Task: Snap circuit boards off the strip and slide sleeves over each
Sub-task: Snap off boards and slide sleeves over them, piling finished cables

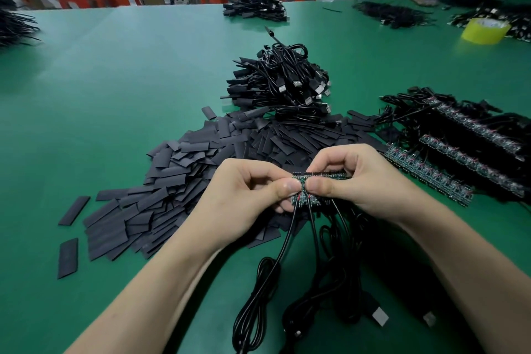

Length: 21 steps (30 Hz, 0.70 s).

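Two hands pinch one short strip (319,175) of green circuit boards, held just above the table (115,95) at centre of view. L hand (244,195) grips the end board (297,199) w/ thumb on its face and fingers curled behind; R hand (362,181) clamps the rest of the strip the same way. Thumb tips sit nearly touching, either side of what looks like the break line. Strip's long axis runs 9 to 3 o'clock; the break line runs 12 to 6, so the snap prob. needs the hands bending opp. ways about that line. Black cables (287,238) hang from the boards toward 6 o'clock and coil on the table. Sleeves (178,181), flat and black, lie heaped at 10 o'clock of the hands, nearer the L hand, so that one likely fetches a sleeve. More strips (431,178) lie at 3 o'clock; a cable heap (287,80) at 12
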Each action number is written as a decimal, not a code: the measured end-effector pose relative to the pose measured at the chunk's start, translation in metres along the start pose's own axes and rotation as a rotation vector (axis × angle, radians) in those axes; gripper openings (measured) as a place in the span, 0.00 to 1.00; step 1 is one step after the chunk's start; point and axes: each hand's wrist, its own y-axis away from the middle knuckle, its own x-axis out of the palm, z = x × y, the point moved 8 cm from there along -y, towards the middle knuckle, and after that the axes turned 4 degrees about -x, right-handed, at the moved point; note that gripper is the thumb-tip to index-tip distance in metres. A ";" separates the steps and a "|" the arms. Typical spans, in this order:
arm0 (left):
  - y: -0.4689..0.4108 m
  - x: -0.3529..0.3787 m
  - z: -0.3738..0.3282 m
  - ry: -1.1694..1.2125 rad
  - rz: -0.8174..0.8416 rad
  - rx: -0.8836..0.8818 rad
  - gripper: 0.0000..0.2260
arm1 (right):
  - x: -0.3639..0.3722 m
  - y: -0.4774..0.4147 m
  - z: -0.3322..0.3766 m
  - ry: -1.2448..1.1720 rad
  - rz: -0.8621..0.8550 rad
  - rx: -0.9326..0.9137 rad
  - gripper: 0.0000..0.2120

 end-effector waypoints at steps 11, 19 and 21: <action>-0.001 0.002 -0.001 0.016 0.021 0.008 0.04 | 0.002 -0.002 -0.006 -0.077 0.021 -0.014 0.05; -0.001 0.002 -0.002 0.027 0.028 0.002 0.04 | 0.003 -0.002 -0.005 -0.113 0.041 -0.038 0.03; -0.001 0.002 -0.002 0.037 0.031 0.002 0.04 | 0.003 -0.002 -0.005 -0.126 0.034 -0.044 0.03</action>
